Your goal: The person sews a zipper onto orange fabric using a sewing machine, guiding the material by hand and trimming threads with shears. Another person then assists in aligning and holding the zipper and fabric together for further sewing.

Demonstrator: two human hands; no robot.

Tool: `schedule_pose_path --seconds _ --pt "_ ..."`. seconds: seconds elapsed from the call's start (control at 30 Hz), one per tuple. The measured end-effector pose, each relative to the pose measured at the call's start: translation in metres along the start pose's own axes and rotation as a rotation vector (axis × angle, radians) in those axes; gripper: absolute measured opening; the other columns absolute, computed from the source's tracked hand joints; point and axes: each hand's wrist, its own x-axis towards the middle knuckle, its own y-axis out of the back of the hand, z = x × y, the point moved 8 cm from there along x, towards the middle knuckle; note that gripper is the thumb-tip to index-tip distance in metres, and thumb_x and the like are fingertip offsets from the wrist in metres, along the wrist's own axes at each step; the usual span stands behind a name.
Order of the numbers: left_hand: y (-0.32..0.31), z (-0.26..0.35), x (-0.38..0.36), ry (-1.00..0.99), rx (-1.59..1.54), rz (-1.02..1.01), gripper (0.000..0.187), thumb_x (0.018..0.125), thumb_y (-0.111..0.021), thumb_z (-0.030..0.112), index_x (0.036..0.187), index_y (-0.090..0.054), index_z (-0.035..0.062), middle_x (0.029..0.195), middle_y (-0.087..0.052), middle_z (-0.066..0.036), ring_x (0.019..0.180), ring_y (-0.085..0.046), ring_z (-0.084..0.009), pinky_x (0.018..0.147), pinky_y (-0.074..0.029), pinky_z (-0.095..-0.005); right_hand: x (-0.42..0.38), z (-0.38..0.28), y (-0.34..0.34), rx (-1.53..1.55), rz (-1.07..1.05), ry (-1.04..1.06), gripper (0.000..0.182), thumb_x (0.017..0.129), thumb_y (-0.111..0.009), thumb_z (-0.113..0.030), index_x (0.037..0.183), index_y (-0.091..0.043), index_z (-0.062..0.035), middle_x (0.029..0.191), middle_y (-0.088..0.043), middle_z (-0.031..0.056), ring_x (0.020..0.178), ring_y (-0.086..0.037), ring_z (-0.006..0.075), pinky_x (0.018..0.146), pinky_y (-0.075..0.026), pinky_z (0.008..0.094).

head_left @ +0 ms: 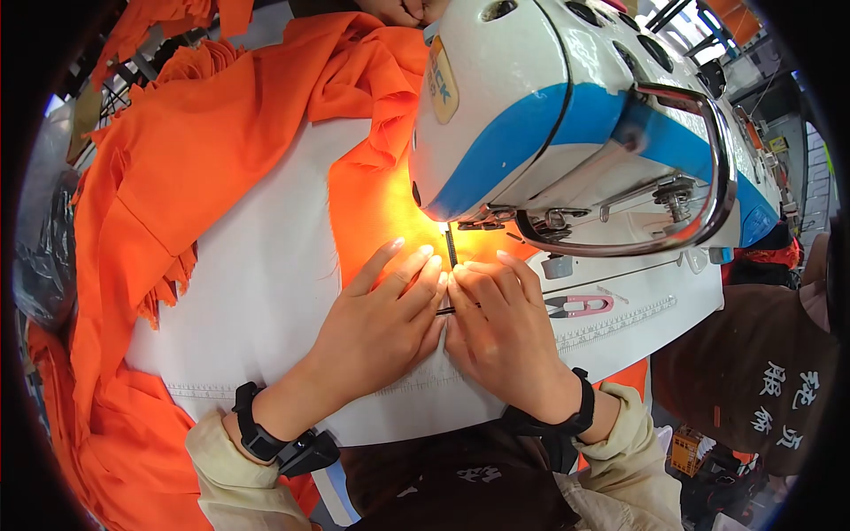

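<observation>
A narrow black strip [451, 246] runs from under the sewing machine's needle area toward my hands, over orange cloth [356, 212]. My left hand [376, 314] lies with its fingers stretched and slightly apart, fingertips on the cloth's near edge, its index fingertip beside the strip. Bent fingers of my right hand [505, 332] close at the strip, close to the left fingertips; its thumb is mostly hidden. More black strip [457, 310] shows below, between the two hands. The white and blue sewing machine [496, 115] stands just beyond, its lamp lighting the cloth brightly.
Pink-handled thread snips [584, 305] lie right of my right hand, near a printed ruler scale [620, 326] on the white table [257, 239]. Bunched orange fabric [204, 142] covers the table's left and back. A metal guard loop [722, 177] juts from the machine. Another person's dark garment [744, 372] is at right.
</observation>
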Motion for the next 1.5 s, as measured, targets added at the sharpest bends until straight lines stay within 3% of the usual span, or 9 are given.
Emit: schedule_pose_path --seconds 0.4,0.47,0.77,1.23,1.5 --pt "0.000 -0.008 0.004 0.034 -0.045 -0.018 0.038 0.087 -0.071 0.026 0.117 -0.070 0.0029 0.128 -0.065 -0.009 0.128 -0.058 -0.0219 0.118 -0.034 -0.0499 0.005 0.005 -0.002 0.034 0.000 0.003 0.037 0.072 -0.069 -0.006 0.107 -0.067 0.0056 0.110 -0.061 0.0126 0.104 -0.058 0.0309 0.102 -0.043 0.0476" --pt "-0.002 -0.007 0.004 0.010 0.005 -0.043 0.046 0.092 -0.064 0.032 0.125 -0.066 0.0009 0.128 -0.064 -0.009 0.131 -0.054 -0.0233 0.122 -0.031 -0.0484 0.008 0.007 -0.004 0.040 -0.017 0.001 0.037 0.072 -0.069 -0.006 0.108 -0.067 0.0058 0.110 -0.060 0.0129 0.104 -0.058 0.0313 0.102 -0.043 0.0476" --pt "0.000 -0.015 0.009 0.036 -0.025 -0.025 0.045 0.090 -0.066 0.033 0.122 -0.068 0.0008 0.128 -0.064 -0.009 0.130 -0.056 -0.0215 0.123 -0.028 -0.0497 0.012 0.011 -0.003 0.094 0.026 -0.003 0.037 0.073 -0.068 -0.008 0.108 -0.066 0.0060 0.111 -0.059 0.0137 0.105 -0.056 0.0329 0.101 -0.043 0.0474" --pt "-0.003 -0.026 0.014 0.071 -0.051 -0.022 0.047 0.090 -0.064 0.034 0.122 -0.068 -0.0006 0.128 -0.066 -0.011 0.127 -0.059 -0.0219 0.124 -0.026 -0.0502 0.015 0.025 -0.019 0.048 -0.121 -0.107 0.034 0.081 -0.066 -0.011 0.112 -0.066 0.0024 0.112 -0.059 0.0115 0.104 -0.055 0.0299 0.101 -0.042 0.0506" --pt "-0.006 -0.028 0.014 0.072 -0.046 -0.039 0.048 0.093 -0.060 0.035 0.123 -0.068 -0.0012 0.127 -0.066 -0.011 0.128 -0.058 -0.0225 0.125 -0.023 -0.0503 0.014 0.029 -0.024 0.053 -0.151 -0.132 0.036 0.082 -0.067 -0.012 0.114 -0.067 0.0019 0.113 -0.059 0.0103 0.102 -0.055 0.0288 0.102 -0.041 0.0483"
